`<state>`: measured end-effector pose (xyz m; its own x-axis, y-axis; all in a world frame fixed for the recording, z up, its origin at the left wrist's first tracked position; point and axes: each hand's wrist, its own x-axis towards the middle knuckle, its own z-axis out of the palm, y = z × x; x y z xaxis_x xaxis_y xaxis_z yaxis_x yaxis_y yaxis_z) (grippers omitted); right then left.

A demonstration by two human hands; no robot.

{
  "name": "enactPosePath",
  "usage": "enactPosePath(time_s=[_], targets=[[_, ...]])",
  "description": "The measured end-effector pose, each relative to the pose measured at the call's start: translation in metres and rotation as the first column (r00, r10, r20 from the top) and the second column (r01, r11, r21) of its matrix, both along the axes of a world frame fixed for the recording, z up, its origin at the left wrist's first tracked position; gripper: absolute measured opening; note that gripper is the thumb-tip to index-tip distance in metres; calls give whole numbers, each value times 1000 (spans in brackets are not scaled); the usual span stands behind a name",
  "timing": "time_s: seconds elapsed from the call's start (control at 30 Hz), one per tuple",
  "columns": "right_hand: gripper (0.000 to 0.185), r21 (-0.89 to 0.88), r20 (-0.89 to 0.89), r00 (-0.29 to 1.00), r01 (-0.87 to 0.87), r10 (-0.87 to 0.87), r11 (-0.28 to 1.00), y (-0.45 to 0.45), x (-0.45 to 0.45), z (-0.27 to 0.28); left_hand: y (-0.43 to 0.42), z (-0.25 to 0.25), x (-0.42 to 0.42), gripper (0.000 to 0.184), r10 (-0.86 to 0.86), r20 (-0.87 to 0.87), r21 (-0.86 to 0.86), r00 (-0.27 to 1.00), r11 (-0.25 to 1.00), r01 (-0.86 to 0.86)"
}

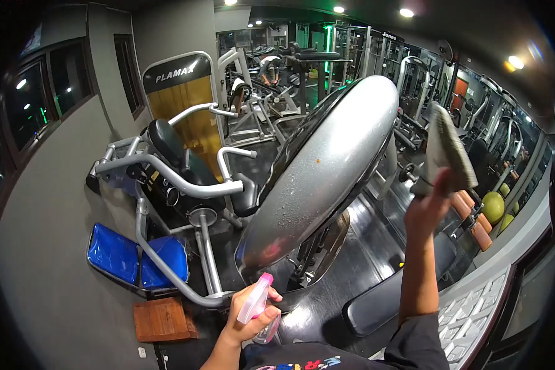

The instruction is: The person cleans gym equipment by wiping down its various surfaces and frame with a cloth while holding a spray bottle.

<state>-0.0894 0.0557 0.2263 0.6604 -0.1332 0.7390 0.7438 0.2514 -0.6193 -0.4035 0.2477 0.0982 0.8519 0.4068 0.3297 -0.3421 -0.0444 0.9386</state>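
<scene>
My left hand [248,320] is wrapped round a clear spray bottle [257,299] with a pink and white trigger head, low in the middle of the view. My right hand [428,206] is raised at the right, gripping a pale folded cloth [445,148] that is a little blurred. Between the two hands rises the long silver cover [327,157] of a gym machine, slanting up to the right. Wet droplets cover its lower half, and a small orange spot shows higher up. The cloth is apart from the cover.
To the left stands a PLAMAX weight machine [179,80] with grey tube arms. Blue padded seats [135,256] and a wooden box [163,319] are below it. A black bench [376,302] lies at lower right. A person [269,69] bends over among machines at the back.
</scene>
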Motion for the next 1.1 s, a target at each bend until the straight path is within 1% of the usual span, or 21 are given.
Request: enactPosePath(time_s=[0.03, 0.07, 0.1, 0.13, 0.23, 0.27, 0.33, 0.37, 0.43, 0.5, 0.57, 0.63, 0.7, 0.73, 0.77, 0.83, 0.87, 0.9, 0.97, 1.03, 1.1], targets=[[31, -2, 381, 922, 71, -65, 997, 17, 20, -9, 5, 1, 0, 39, -10, 6, 3, 1000, 1000, 10], [30, -230, 805, 581, 491, -118, 840, 47, -34, 65, 11, 2, -1, 38, -38, -16, 52, 999, 998, 39], [40, -458, 834, 534, 527, 141, 716, 54, -48, 78, 16, 4, -4, 37, -65, -43, 98, 997, 993, 69], [48, -526, 830, 518, 605, 207, 598, 63, -62, 91, 19, 7, -6, 35, -68, -28, 114, 997, 991, 71], [44, -539, 815, 556, 629, 160, 561, 73, -34, 128, 32, 10, -19, 35, -98, -37, 139, 995, 985, 102], [39, -518, 809, 572, 581, 138, 628, 80, -26, 137, 35, 5, -23, 38, -92, -42, 100, 995, 990, 96], [37, -562, 778, 612, 581, 138, 589, 86, -38, 133, 42, -1, -33, 39, -132, -66, 23, 989, 991, 134], [38, -565, 791, 595, 624, 141, 540, 93, -58, 124, 47, -3, -34, 40, -158, -74, -46, 985, 987, 155], [41, -615, 787, 509, 686, 348, 389, 97, -109, 99, 58, -7, -35, 42, -174, -54, 7, 983, 985, 175], [35, -537, 837, 365, 688, 407, 488, 101, -118, 66, 66, -6, -35, 41, -206, -69, 79, 976, 974, 211], [31, -514, 849, 350, 722, 397, 463, 95, -103, 96, 77, 0, -33, 39, -250, -68, 195, 966, 946, 259], [30, -542, 836, 525, 751, 156, 377, 84, -74, 123, 83, 4, -37, 38, -269, -70, 237, 961, 931, 278], [30, -617, 727, 669, 537, 156, 575, 83, -62, 143, 85, 4, -41, 37, -278, -89, 203, 956, 935, 291], [30, -633, 721, 662, 507, 206, 586, 88, -64, 146, 86, 3, -41, 37, -295, -86, 172, 951, 936, 306], [28, -626, 761, 627, 642, 167, 443, 98, -79, 138, 88, 3, -40, 37, -309, -77, 141, 948, 938, 317], [24, -691, 723, 636, 651, 269, 316, 113, -113, 102, 90, 0, -40, 37, -329, -77, 142, 941, 931, 337], [19, -688, 703, 562, 693, 436, 214, 121, -143, 90, 91, -5, -38, 37, -325, -90, 189, 941, 922, 337], [14, -778, 603, 564, 572, 564, 260, 123, -153, 61, 92, -8, -37, 37, -322, -104, 236, 941, 911, 338], [24, -687, 692, 425, 635, 583, 352, 127, -150, 59, 93, -9, -36, 36, -329, -107, 231, 938, 910, 345], [26, -676, 701, 518, 701, 490, 226, 114, -126, 100, 96, -7, -36, 36, -360, -96, 257, 928, 892, 373], [25, -554, 833, 530, 792, 161, 257, 93, -64, 135, 97, -8, -41, 36, -363, -92, 240, 927, 895, 375]])
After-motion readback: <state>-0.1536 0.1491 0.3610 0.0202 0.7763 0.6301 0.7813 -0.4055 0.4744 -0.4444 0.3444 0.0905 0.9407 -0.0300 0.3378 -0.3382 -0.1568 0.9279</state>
